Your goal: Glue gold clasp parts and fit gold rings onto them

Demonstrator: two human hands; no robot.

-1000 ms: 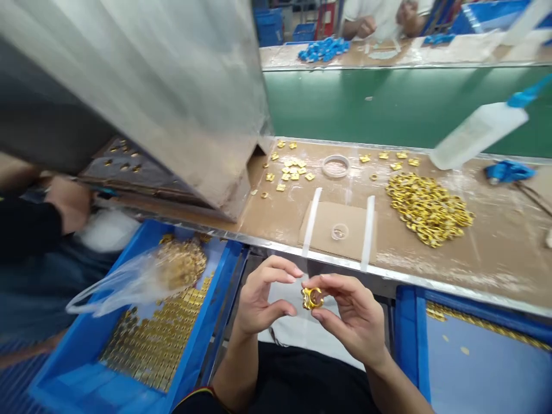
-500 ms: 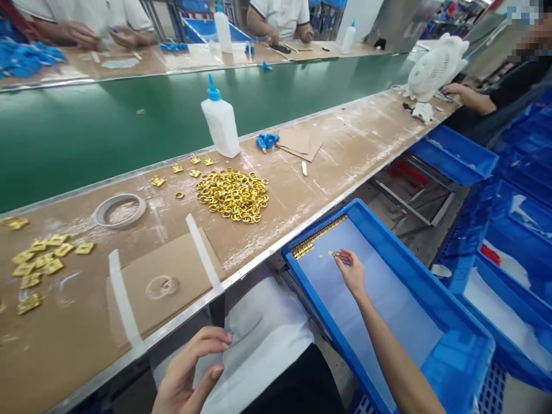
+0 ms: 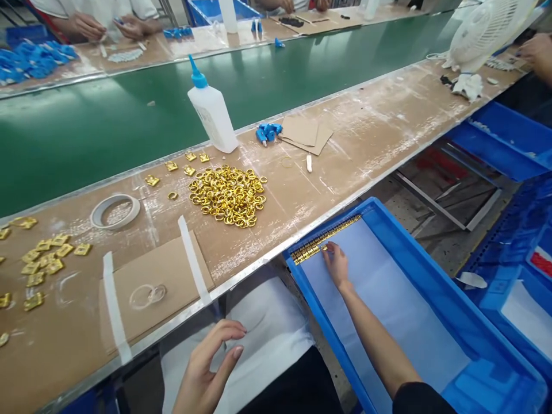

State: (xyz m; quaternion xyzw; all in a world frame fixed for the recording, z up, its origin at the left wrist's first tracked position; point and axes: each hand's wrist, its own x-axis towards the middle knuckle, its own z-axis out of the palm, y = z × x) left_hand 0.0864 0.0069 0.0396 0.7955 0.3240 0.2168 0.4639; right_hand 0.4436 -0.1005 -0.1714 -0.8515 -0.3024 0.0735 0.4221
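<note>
My right hand [image 3: 336,265] reaches into the blue tray [image 3: 414,261], its fingertips pinching a small gold piece [image 3: 324,247] beside neat rows of gold pieces [image 3: 308,252] along the tray's near-bench end. White sheeting lines the tray floor. Over my lap, my left hand [image 3: 215,359] is empty, with thumb and fingers apart. On the bench to the left of the tray lies a heap of gold rings [image 3: 228,195]. Square gold pieces [image 3: 45,256] lie scattered further left.
Taped to the bench is a cardboard sheet [image 3: 150,276]. Nearby are a tape roll [image 3: 115,211], a leaning white bottle [image 3: 213,115], blue bits [image 3: 268,133] and card pieces [image 3: 306,133]. Behind runs a green belt [image 3: 142,103]. A white fan [image 3: 491,34] stands at right; co-workers sit around.
My right hand has moved left and slightly up, bringing the small gold piece against the rows. The left hand stays spread, a little further right in view. The camera view has shifted.
</note>
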